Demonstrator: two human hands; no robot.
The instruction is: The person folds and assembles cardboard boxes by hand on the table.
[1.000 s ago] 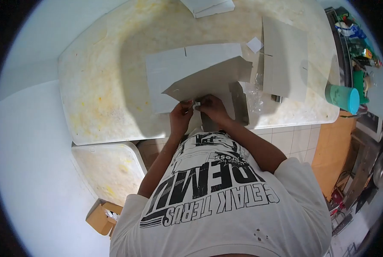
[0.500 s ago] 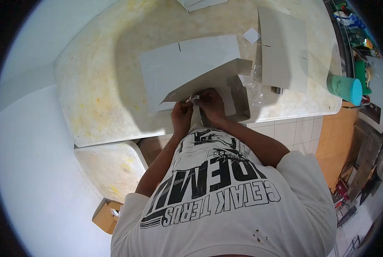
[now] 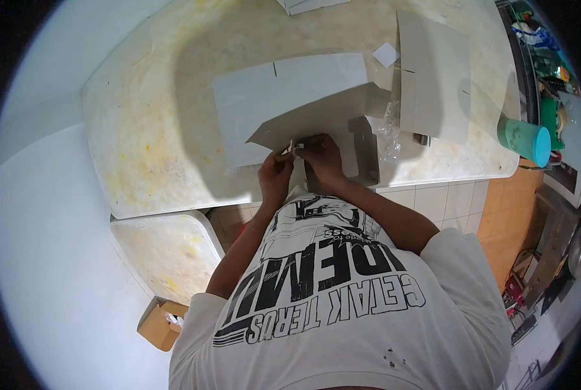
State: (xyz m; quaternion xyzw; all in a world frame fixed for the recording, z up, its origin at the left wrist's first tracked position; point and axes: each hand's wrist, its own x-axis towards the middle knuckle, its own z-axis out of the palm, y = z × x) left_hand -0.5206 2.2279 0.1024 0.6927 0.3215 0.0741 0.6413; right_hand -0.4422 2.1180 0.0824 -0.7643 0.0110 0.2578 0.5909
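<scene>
A part-folded cardboard box, grey inside, stands at the table's near edge with its lid raised and its right-hand side wall upright. At its left end, my left hand is closed, fingertips pinching a small pale flap of the box. My right hand bends over the same corner, thumb and fingers closed on the box's edge there. The two sets of fingertips almost touch. What lies under the right fingers is hidden. Behind the box lies a flat white cardboard sheet with a short slit.
Another flat cardboard sheet lies at right, near a small white square and crumpled clear plastic. A turquoise-lidded tumbler stands at the table's right edge. A brown carton sits low at left.
The small flap between my fingertips now stands more upright. The raised lid has shifted slightly, its right end opening out. Both hands stay at the same corner.
</scene>
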